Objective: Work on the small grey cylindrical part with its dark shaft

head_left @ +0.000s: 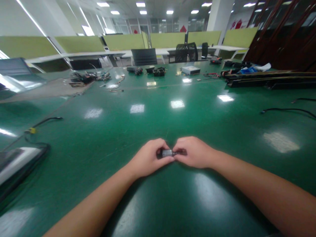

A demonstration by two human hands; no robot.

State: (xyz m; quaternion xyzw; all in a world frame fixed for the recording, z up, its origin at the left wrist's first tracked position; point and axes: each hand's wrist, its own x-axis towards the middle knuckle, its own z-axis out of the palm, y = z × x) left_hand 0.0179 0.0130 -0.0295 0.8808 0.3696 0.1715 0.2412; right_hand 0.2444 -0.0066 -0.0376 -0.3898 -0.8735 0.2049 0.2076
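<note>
Over the near middle of the green table, my two hands meet at a small silver cylinder with a thin dark shaft on its right. The piece lies level, and its exact kind is too small to tell. My left hand is closed round the cylinder's left part, thumb in front and fingers behind. My right hand pinches the thin shaft between thumb and fingertips. Parts of the piece are hidden by the fingers of both hands.
A device with a pale top stands at the left edge near a black cable. Electronic parts, a silver box-shaped drive and long black strips lie along the far side. More dark cable is at right.
</note>
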